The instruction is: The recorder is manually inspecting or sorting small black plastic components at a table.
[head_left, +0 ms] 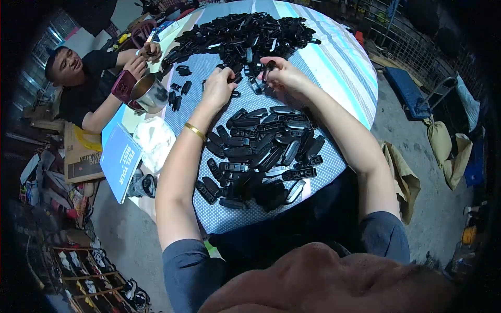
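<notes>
Over the round table, my right hand pinches a small, glossy black plastic piece between thumb and fingers. To its left, my left hand, with a gold bangle on the wrist, has its fingers curled together at the edge of the big pile; what they hold is hard to make out among dark parts. A large heap of black plastic pieces lies beyond both hands. Between my forearms and nearer to me spreads a second group of long, rounded black pieces, some showing hollow undersides.
The tablecloth is striped. At the table's left stand a metal mug, a white plastic bag and a blue notebook. Another person sits at the left, both hands raised. A blue platform cart stands on the floor at right.
</notes>
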`<control>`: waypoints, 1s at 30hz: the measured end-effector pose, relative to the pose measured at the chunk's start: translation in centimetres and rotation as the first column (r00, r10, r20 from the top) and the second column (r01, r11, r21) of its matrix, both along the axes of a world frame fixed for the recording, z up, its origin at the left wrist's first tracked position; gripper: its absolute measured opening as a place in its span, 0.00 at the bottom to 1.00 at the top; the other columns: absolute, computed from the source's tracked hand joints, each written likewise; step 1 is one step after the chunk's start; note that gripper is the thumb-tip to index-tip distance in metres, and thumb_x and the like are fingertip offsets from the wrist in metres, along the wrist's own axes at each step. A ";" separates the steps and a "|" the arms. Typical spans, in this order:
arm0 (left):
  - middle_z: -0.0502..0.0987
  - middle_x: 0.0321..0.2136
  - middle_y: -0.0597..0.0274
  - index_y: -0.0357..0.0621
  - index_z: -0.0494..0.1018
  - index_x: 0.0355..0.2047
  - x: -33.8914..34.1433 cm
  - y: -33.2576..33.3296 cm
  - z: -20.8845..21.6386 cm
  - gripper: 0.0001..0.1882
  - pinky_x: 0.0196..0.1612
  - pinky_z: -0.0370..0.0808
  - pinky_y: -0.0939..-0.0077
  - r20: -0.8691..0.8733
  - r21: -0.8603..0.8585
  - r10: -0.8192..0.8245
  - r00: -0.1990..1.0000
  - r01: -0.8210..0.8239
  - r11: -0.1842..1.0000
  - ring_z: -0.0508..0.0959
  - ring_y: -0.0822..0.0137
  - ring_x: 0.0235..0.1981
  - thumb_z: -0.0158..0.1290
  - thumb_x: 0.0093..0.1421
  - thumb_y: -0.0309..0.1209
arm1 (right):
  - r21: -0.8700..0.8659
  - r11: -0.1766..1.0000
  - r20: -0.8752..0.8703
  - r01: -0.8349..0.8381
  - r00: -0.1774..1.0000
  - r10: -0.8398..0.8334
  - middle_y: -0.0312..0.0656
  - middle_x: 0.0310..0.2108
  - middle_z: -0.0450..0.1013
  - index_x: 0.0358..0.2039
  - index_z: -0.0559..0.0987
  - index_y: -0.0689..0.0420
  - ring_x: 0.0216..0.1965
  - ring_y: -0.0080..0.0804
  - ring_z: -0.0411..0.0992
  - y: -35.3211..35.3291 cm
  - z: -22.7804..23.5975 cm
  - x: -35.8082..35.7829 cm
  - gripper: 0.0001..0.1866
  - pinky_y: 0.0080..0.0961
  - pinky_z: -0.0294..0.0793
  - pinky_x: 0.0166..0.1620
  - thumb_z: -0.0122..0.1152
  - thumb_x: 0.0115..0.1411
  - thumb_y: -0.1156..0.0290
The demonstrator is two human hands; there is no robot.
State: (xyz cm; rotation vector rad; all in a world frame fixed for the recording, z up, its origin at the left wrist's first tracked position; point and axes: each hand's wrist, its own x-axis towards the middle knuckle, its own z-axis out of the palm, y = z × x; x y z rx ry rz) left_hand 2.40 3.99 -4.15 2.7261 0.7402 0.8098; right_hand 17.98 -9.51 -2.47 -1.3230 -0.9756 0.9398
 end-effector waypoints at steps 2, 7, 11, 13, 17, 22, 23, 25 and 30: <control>0.71 0.30 0.52 0.40 0.73 0.28 0.2 0.3 -0.5 0.09 0.39 0.69 0.70 0.052 0.020 -0.031 0.998 0.030 0.999 0.72 0.55 0.33 0.56 0.44 0.26 | 0.013 1.000 -0.119 -0.016 0.993 0.017 0.40 0.31 0.71 0.50 0.63 0.58 0.21 0.17 0.65 -0.1 0.1 0.3 0.23 0.11 0.64 0.20 0.51 0.51 0.75; 0.73 0.30 0.58 0.40 0.74 0.33 0.2 0.7 0.6 0.11 0.38 0.71 0.75 0.125 -0.096 -0.020 0.992 0.032 0.995 0.74 0.64 0.31 0.51 0.46 0.22 | -0.006 0.998 -0.353 -0.060 0.934 0.054 0.40 0.31 0.72 0.39 0.70 0.60 0.25 0.19 0.70 0.0 0.4 1.1 0.12 0.11 0.69 0.22 0.47 0.59 0.66; 0.76 0.31 0.62 0.35 0.74 0.34 0.1 -0.7 2.9 0.10 0.32 0.73 0.82 0.392 -0.597 -0.020 0.920 0.271 0.755 0.75 0.74 0.29 0.51 0.49 0.21 | 0.145 0.986 -0.324 0.087 0.945 -0.036 0.43 0.34 0.71 0.41 0.71 0.63 0.27 0.21 0.71 -0.1 0.2 -0.2 0.13 0.12 0.73 0.26 0.47 0.59 0.70; 0.75 0.31 0.59 0.34 0.71 0.37 0.1 -2.2 3.9 0.11 0.33 0.74 0.81 0.428 -0.821 0.023 0.903 0.378 0.428 0.75 0.71 0.30 0.49 0.52 0.21 | 0.243 0.968 -0.228 0.054 0.974 0.003 0.43 0.38 0.71 0.45 0.69 0.63 0.35 0.25 0.71 -0.1 -0.2 -0.6 0.16 0.18 0.73 0.35 0.50 0.57 0.71; 0.73 0.33 0.56 0.33 0.68 0.40 0.4 -2.7 3.7 0.13 0.35 0.77 0.78 0.563 -0.822 0.094 0.821 0.545 0.162 0.76 0.70 0.30 0.48 0.53 0.21 | 0.490 0.871 0.392 0.041 0.882 -0.262 0.43 0.40 0.70 0.43 0.71 0.63 0.41 0.26 0.69 -0.1 -0.3 -2.2 0.16 0.20 0.69 0.44 0.54 0.52 0.77; 0.74 0.34 0.58 0.34 0.67 0.43 0.6 -2.7 3.5 0.18 0.39 0.74 0.81 0.642 -0.766 0.013 0.767 0.640 0.054 0.75 0.70 0.33 0.53 0.50 0.20 | 0.517 0.853 0.403 0.073 0.858 -0.317 0.42 0.39 0.71 0.43 0.71 0.63 0.40 0.25 0.70 0.1 -0.5 -1.6 0.16 0.20 0.70 0.43 0.56 0.51 0.78; 0.74 0.34 0.58 0.34 0.67 0.43 0.7 -2.8 3.4 0.18 0.39 0.74 0.81 0.642 -0.766 0.013 0.767 0.640 0.056 0.75 0.70 0.33 0.53 0.50 0.20 | 0.519 0.852 0.402 0.072 0.859 -0.317 0.42 0.39 0.71 0.43 0.71 0.63 0.40 0.25 0.70 0.1 -0.5 -1.5 0.16 0.20 0.70 0.43 0.56 0.51 0.78; 0.74 0.34 0.59 0.34 0.67 0.43 0.8 -3.3 3.0 0.18 0.40 0.72 0.83 0.703 -0.684 0.001 0.711 0.675 0.278 0.75 0.72 0.34 0.53 0.49 0.18 | 0.471 0.876 0.225 0.104 0.946 -0.233 0.41 0.39 0.71 0.44 0.71 0.62 0.39 0.25 0.70 0.0 -0.4 -1.5 0.17 0.19 0.70 0.43 0.57 0.51 0.78; 0.73 0.36 0.60 0.34 0.67 0.44 0.7 -3.2 2.7 0.18 0.40 0.70 0.84 0.660 -0.693 -0.014 0.751 0.616 0.374 0.73 0.74 0.35 0.51 0.51 0.19 | 0.492 0.864 0.206 0.108 0.950 -0.236 0.41 0.39 0.72 0.44 0.72 0.61 0.39 0.24 0.70 -0.3 0.0 -2.0 0.18 0.19 0.70 0.43 0.58 0.51 0.76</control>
